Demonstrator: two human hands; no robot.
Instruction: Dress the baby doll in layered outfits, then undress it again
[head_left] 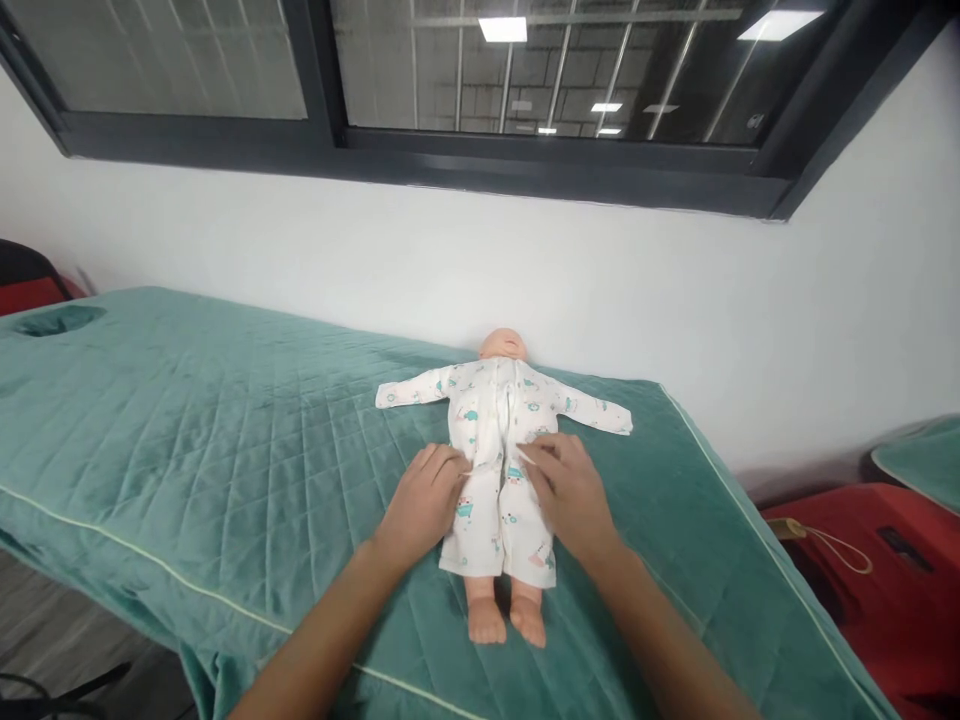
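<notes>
A baby doll [503, 344] lies on its back, its head toward the wall and its bare feet toward me. It wears a white long-sleeved baby romper [480, 520] printed with small green and pink figures, sleeves spread to both sides. A front opening runs down the middle of the cloth. My left hand [429, 497] pinches the romper at the doll's waist on the left side. On the right side, my right hand [568, 488] has its thumb and fingertips closed on the cloth at the same height.
The doll lies on a bed with a green quilted cover [262, 460], which has a face hole [60, 320] at far left. Behind it are a white wall and a dark-framed window [525, 160]. Red furniture [892, 590] with a looped cord stands at right.
</notes>
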